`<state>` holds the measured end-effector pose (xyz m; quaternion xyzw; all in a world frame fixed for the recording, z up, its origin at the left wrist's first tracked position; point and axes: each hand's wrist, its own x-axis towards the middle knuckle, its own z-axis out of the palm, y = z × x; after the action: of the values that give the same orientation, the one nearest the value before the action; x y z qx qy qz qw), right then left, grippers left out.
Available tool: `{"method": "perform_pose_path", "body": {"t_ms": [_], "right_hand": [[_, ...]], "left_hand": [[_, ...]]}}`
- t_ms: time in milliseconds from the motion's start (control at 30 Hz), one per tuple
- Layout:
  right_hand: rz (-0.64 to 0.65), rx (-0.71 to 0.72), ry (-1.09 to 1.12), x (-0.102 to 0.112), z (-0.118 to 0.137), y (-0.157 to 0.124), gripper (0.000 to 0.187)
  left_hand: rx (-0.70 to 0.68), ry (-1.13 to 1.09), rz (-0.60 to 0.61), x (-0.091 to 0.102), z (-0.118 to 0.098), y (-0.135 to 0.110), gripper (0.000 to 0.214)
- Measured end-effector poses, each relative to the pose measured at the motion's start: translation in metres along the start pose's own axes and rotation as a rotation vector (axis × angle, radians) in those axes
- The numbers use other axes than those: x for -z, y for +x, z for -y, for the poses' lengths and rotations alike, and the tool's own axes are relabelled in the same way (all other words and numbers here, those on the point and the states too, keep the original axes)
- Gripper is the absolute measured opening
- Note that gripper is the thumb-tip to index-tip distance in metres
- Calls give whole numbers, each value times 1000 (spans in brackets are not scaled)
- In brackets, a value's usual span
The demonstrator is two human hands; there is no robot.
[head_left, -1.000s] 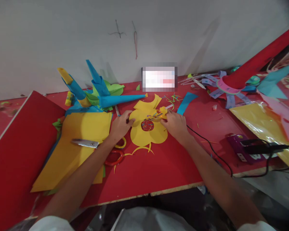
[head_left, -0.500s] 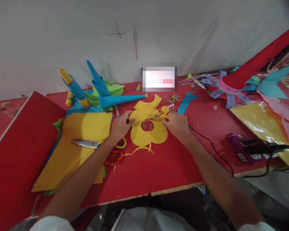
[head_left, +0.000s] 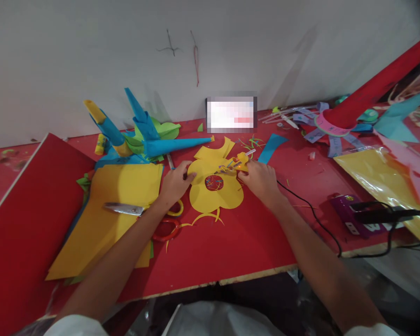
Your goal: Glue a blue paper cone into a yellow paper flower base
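My left grip (head_left: 175,184) pinches the yellow paper flower (head_left: 210,199), my right grip (head_left: 261,181) clasps a yellow plastic glue gun (head_left: 241,162): tilting could drip.

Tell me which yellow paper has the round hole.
The flower cutout by the left hand; neither the stack under the scissors nor the curved scrap shows one.

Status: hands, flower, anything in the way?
Left hand at yellow paper flower's left edge. Right hand holding glue gun, nozzle over flower. Scissors left of flower, partly hidden by left forearm.
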<state>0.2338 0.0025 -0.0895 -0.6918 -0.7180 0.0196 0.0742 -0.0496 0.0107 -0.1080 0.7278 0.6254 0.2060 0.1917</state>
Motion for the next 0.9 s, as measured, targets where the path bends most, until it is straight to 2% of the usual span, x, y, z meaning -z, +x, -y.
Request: {"method": "perform_pose_path", "body": {"t_ms": [533,900], "right_hand": [[27,-46,-44,7,-4,0,27],[-15,-51,-75,11,-5,-1,33]], "left_hand": [[12,56,7,1,-2,0,42],[24,57,27,3,-3,1,44]]}}
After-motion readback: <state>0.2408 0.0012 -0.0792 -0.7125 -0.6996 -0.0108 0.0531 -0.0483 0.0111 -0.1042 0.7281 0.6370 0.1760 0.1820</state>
